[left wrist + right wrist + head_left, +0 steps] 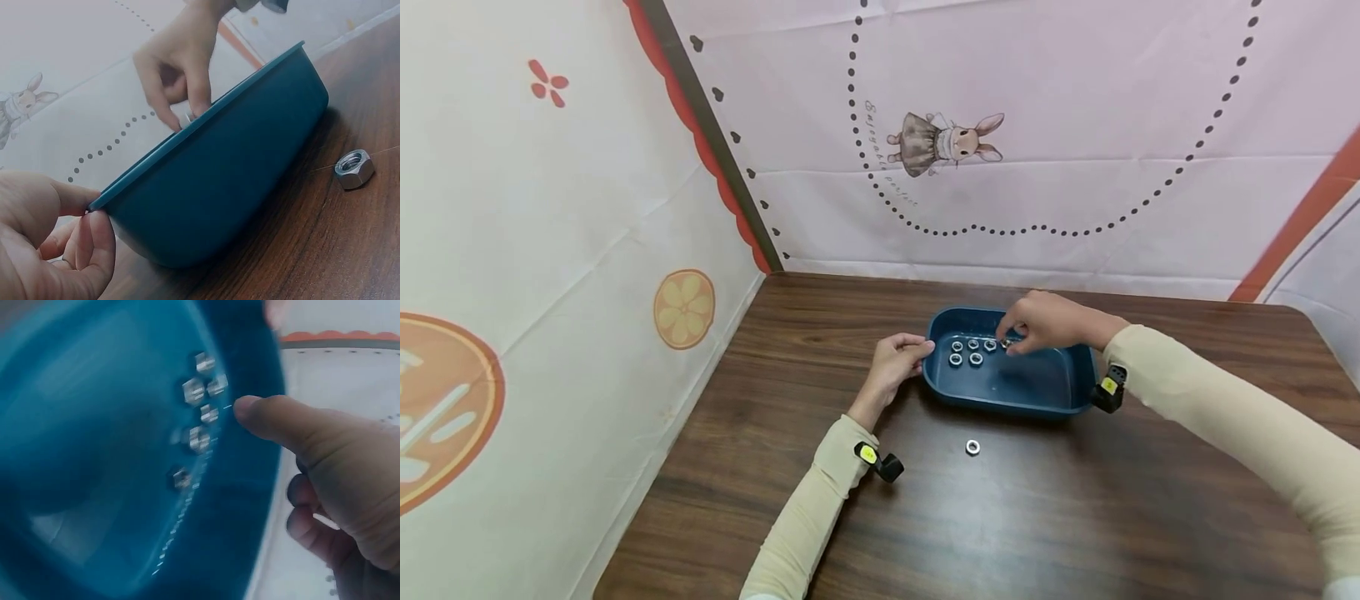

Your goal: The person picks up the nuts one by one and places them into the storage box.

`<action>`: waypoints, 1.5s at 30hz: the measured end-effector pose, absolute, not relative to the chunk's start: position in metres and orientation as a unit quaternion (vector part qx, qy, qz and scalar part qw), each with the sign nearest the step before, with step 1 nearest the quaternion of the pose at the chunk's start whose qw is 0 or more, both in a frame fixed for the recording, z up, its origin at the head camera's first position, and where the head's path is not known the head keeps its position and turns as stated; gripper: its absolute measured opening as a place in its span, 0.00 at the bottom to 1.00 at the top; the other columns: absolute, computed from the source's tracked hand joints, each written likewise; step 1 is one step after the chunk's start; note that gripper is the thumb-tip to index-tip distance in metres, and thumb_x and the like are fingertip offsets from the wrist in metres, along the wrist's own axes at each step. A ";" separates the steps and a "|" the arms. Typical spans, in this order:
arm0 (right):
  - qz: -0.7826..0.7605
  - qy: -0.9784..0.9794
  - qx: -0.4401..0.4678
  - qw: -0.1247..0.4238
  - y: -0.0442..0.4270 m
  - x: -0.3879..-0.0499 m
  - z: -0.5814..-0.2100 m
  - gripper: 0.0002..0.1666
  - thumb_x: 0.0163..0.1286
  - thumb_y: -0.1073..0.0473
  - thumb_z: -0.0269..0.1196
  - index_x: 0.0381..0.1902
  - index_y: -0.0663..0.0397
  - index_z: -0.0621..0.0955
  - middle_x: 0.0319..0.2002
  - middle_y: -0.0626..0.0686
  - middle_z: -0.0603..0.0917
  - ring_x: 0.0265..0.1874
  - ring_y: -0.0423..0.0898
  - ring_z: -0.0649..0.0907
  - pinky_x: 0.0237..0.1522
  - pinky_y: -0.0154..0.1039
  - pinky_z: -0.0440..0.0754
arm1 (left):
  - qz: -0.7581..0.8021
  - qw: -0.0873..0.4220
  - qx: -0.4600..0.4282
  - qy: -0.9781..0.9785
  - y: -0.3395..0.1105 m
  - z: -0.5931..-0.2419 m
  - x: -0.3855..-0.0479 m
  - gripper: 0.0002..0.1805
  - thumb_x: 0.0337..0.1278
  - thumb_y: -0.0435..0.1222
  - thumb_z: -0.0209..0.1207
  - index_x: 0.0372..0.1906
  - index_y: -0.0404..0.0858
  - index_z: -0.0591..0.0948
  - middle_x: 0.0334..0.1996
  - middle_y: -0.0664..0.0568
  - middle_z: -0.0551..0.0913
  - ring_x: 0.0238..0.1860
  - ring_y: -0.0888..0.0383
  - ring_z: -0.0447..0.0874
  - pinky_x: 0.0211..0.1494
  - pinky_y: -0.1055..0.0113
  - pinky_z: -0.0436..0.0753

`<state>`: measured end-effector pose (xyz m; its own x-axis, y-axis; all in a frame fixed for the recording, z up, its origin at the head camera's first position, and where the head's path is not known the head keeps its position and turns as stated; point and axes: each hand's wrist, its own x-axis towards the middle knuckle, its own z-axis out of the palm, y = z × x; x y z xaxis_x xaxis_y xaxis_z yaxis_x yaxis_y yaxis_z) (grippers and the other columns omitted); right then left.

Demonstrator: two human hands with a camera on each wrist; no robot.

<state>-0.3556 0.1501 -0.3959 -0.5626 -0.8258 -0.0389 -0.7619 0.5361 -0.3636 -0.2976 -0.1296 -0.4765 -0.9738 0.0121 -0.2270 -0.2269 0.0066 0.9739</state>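
A blue plastic basin [1033, 408] sits on the table with several silver hex nuts [976, 359] grouped at its left end. My left hand [895, 362] pinches the basin's left rim, thumb on top and fingers curled below, as the left wrist view shows. Over the basin's far side, my right hand [1041, 321] reaches down and pinches a small silver nut [189, 117] between thumb and fingertips. The right wrist view is blurred; there the thumb [269, 415] is close to the nuts [199, 439]. Another hex nut [354, 170] lies on the table in front of the basin.
The brown wood-grain table [865, 533] meets a patterned cloth wall [1060, 100] behind the basin. A second printed cloth [587, 208] stands along the left edge. Both sleeved forearms carry small black wrist cameras [887, 467].
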 end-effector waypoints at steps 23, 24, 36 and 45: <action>-0.013 0.861 -0.489 0.143 0.123 -0.368 -0.433 0.12 0.61 0.61 0.75 0.44 0.49 0.91 0.44 0.49 0.90 0.38 0.44 0.87 0.38 0.43 0.87 | 0.699 0.091 -0.075 0.705 -0.126 -0.479 -0.296 0.13 0.66 0.36 0.67 0.48 0.31 0.84 0.39 0.44 0.87 0.29 0.63 0.78 0.33 0.75 0.84; -0.023 0.862 -0.484 0.147 0.124 -0.368 -0.432 0.12 0.62 0.60 0.75 0.45 0.48 0.91 0.44 0.49 0.90 0.35 0.42 0.87 0.36 0.41 0.86 | 0.700 0.092 -0.076 0.704 -0.126 -0.480 -0.296 0.13 0.65 0.36 0.67 0.48 0.32 0.85 0.38 0.45 0.87 0.28 0.63 0.78 0.33 0.75 0.84; -0.255 0.896 -0.361 -0.056 0.136 -0.306 -0.388 0.08 0.71 0.57 0.68 0.43 0.53 0.90 0.15 0.39 0.72 0.13 0.35 0.67 0.18 0.33 0.64 | 0.718 0.085 -0.075 0.687 -0.133 -0.480 -0.302 0.13 0.63 0.36 0.69 0.46 0.32 0.85 0.30 0.54 0.82 0.28 0.63 0.76 0.32 0.76 0.82; -0.242 0.923 -0.300 -0.006 0.114 -0.209 -0.435 0.10 0.66 0.48 0.71 0.36 0.48 0.89 0.17 0.35 0.76 0.15 0.30 0.70 0.18 0.31 0.69 | 0.731 0.099 -0.078 0.670 -0.132 -0.483 -0.303 0.11 0.64 0.35 0.68 0.45 0.32 0.84 0.29 0.54 0.80 0.28 0.63 0.75 0.32 0.75 0.82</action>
<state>-0.2091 0.1139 -0.4348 -0.8204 -0.5499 0.1569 -0.5561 0.7033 -0.4429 -0.3026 -0.1316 -0.4827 -0.9681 0.0396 -0.2473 -0.2498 -0.0822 0.9648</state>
